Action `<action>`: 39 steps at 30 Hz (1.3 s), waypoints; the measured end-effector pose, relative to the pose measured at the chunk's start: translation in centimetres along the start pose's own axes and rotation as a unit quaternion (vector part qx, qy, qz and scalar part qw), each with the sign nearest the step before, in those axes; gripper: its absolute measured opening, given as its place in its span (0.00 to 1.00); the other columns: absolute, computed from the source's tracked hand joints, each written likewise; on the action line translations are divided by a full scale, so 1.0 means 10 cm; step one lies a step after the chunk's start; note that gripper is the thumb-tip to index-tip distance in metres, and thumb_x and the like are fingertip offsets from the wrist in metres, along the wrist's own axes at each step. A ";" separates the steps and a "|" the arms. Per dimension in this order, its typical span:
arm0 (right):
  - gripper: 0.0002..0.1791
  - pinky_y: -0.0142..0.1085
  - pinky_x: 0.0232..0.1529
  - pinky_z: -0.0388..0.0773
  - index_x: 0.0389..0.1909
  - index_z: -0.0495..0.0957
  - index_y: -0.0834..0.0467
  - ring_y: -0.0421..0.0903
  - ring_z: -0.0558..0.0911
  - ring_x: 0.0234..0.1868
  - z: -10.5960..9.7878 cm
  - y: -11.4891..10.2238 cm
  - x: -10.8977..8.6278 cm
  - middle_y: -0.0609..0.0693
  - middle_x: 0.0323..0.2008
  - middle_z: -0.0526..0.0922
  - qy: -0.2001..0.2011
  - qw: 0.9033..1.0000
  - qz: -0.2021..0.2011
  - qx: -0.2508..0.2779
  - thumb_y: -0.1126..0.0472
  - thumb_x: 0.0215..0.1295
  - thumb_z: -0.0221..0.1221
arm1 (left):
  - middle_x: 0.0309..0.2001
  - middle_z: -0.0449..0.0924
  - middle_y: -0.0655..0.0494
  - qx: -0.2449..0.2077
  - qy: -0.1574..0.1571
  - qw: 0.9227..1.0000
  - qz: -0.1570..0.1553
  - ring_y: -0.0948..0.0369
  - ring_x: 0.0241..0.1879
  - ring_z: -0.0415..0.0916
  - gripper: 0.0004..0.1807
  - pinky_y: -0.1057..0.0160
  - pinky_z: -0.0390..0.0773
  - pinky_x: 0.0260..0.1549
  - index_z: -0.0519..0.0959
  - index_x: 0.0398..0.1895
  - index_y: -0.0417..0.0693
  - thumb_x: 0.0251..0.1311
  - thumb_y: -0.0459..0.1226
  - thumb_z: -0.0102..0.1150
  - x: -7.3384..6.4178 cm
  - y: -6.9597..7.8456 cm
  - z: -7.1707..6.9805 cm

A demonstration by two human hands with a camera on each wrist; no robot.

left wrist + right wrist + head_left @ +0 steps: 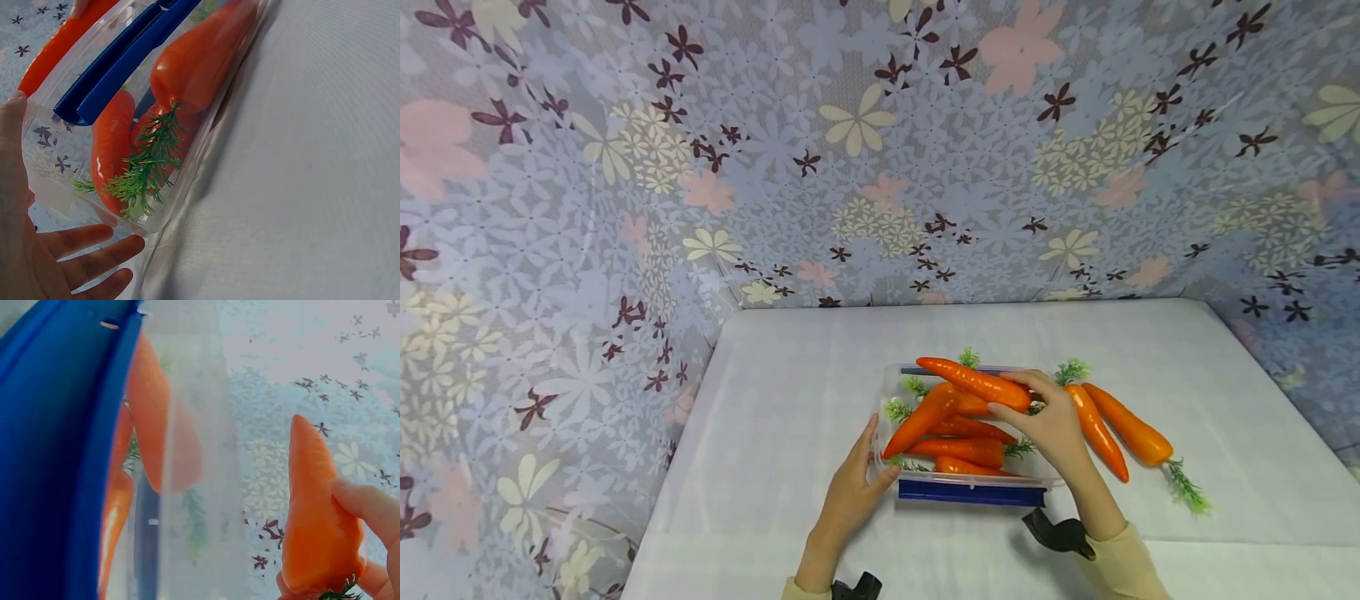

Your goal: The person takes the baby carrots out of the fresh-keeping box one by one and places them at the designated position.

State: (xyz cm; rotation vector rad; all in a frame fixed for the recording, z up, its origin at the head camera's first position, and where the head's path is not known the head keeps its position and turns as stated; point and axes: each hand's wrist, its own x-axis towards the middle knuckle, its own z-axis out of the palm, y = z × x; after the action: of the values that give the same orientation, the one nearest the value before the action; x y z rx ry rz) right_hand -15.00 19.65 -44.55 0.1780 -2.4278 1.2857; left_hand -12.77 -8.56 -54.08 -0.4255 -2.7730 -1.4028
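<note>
A clear plastic box (887, 467) with blue side clips stands on the white table and contains several orange carrots (958, 450) with green tops. My right hand (1052, 421) grips a carrot (973, 382) near its thick end, above the far part of the box. In the right wrist view that carrot (319, 519) has its tip up, with the thumb pressed on its side. My left hand (853, 483) rests against the box's left near corner, its fingers spread and straight; the left wrist view shows the hand (69, 256) beside the clear wall.
Two more carrots lie on the table right of the box, one nearer (1097, 433) and one farther right (1131, 425). A blue clip (970, 492) hangs outward along the box's front. Flowered cloth (880, 167) rises behind the table.
</note>
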 end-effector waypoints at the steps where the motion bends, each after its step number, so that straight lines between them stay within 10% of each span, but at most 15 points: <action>1: 0.22 0.25 0.34 0.73 0.47 0.82 0.60 0.29 0.72 0.35 -0.02 -0.01 0.00 0.57 0.43 0.83 0.006 1.000 0.001 0.003 0.65 0.48 0.72 | 0.73 0.58 0.51 0.000 0.001 1.000 0.001 0.53 0.50 0.77 0.42 0.46 0.74 0.52 0.45 0.75 0.69 0.62 0.50 0.56 0.00 0.00 0.00; 14: 0.23 0.18 0.33 0.69 0.48 0.80 0.61 0.31 0.70 0.34 -0.27 0.08 -0.04 0.30 0.35 0.72 0.117 0.987 0.113 0.000 0.64 0.48 0.72 | 0.73 0.58 0.51 0.001 0.002 1.000 0.000 0.53 0.51 0.78 0.42 0.46 0.75 0.52 0.47 0.76 0.64 0.62 0.50 0.57 0.00 -0.02 0.03; 25: 0.23 0.19 0.30 0.67 0.48 0.80 0.60 0.31 0.70 0.29 -0.49 0.23 -0.12 0.27 0.33 0.70 0.168 0.971 0.166 -0.028 0.61 0.50 0.71 | 0.74 0.57 0.52 -0.006 0.003 1.000 0.002 0.51 0.52 0.78 0.43 0.46 0.74 0.52 0.46 0.76 0.66 0.61 0.50 0.57 -0.02 -0.01 0.01; 39: 0.20 0.13 0.30 0.64 0.44 0.81 0.64 0.22 0.68 0.29 -0.61 0.46 -0.28 0.24 0.31 0.69 0.231 0.960 0.151 -0.057 0.63 0.49 0.71 | 0.74 0.57 0.52 -0.003 0.010 1.000 0.016 0.50 0.53 0.78 0.43 0.45 0.74 0.53 0.46 0.75 0.67 0.61 0.48 0.57 -0.01 -0.01 0.02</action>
State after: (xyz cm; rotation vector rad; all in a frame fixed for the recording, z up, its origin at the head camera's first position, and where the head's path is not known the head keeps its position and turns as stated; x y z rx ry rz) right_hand -12.04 27.05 -46.16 -0.4903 -2.1593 1.1422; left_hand -12.72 -8.44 -54.32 -0.4502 -2.7341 -1.4023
